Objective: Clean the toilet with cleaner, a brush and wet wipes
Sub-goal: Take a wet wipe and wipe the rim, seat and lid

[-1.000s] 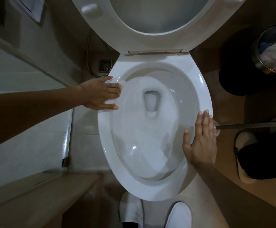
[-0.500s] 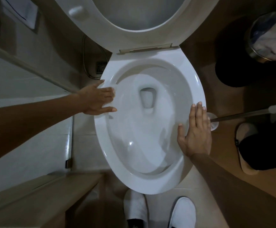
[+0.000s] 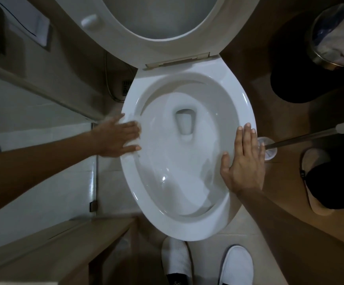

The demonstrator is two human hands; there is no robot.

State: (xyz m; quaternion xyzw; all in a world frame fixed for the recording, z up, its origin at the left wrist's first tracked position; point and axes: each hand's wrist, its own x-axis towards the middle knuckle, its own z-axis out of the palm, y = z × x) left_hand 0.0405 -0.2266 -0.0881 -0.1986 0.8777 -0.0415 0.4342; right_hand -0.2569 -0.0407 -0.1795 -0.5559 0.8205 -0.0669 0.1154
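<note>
The toilet bowl (image 3: 187, 157) stands open, seat raised behind it. On its left rim the left hand (image 3: 117, 138), fingers flat, presses a wet wipe (image 3: 133, 144), blurred. The right hand (image 3: 243, 161) lies flat and empty on the right rim, bracing. The brush (image 3: 269, 146) stands just right of the bowl. Best to press evenly and follow the rim round.
</note>
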